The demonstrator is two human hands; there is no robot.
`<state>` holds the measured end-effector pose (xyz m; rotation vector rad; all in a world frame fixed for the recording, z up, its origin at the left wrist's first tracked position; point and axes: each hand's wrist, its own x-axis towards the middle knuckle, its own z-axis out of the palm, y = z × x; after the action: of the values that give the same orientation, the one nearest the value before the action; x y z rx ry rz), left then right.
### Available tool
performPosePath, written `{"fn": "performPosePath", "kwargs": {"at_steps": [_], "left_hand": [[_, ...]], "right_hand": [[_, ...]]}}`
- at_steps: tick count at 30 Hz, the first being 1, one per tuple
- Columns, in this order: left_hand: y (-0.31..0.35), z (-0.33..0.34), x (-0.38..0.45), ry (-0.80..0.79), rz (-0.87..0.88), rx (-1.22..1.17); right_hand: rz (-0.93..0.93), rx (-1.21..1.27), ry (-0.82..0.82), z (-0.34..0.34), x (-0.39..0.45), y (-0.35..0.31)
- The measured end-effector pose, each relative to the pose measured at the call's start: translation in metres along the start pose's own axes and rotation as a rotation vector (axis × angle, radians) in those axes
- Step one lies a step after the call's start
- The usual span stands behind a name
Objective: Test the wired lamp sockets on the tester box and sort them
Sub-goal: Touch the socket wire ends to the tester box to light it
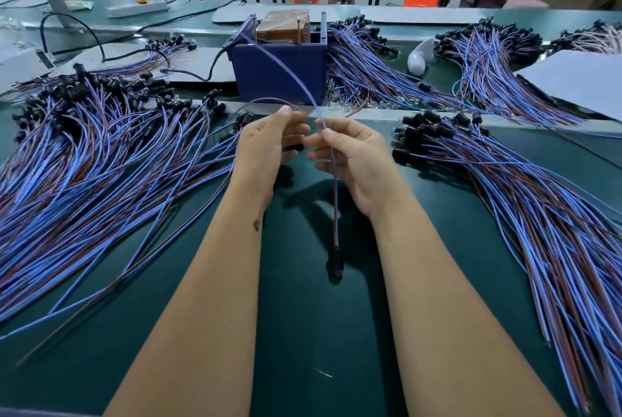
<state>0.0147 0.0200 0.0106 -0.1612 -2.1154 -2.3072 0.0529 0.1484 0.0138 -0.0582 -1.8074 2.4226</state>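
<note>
Green matting covers the bench [296, 332], smooth and dull, under heaps of thin blue and brown insulated wires ending in small black plastic sockets. Three large heaps show plainly: one at the left [87, 161], one at the right [525, 201], one far right of the tester box [370, 73]; more lie farther off, too tangled to count. Boxy and dark blue, the tester box [279, 70] stands at the far middle, a brown block inside it and a black cable running away to the left.

Both hands are raised at the middle. The right hand [353, 157] pinches a wire pair [335, 208] between thumb and forefinger; its black socket [335, 262] hangs below, near the person, and the blue wire [286, 70] arcs up to the tester box. The left hand [269, 144] pinches the thin brown wire [269, 99] at its fingertips, the other fingers loosely curled.
</note>
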Motion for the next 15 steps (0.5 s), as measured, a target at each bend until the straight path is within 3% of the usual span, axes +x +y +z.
{"fn": "performPosePath", "kwargs": {"at_steps": [4,15], "left_hand": [[0.000,0.003,0.000,0.036,0.068,0.011],[-0.001,0.008,-0.005,-0.038,0.084,0.166]], "right_hand": [[-0.019,-0.274,0.017,0.012,-0.003,0.005],[-0.120,-0.382,0.149,0.014,-0.001,0.011]]}}
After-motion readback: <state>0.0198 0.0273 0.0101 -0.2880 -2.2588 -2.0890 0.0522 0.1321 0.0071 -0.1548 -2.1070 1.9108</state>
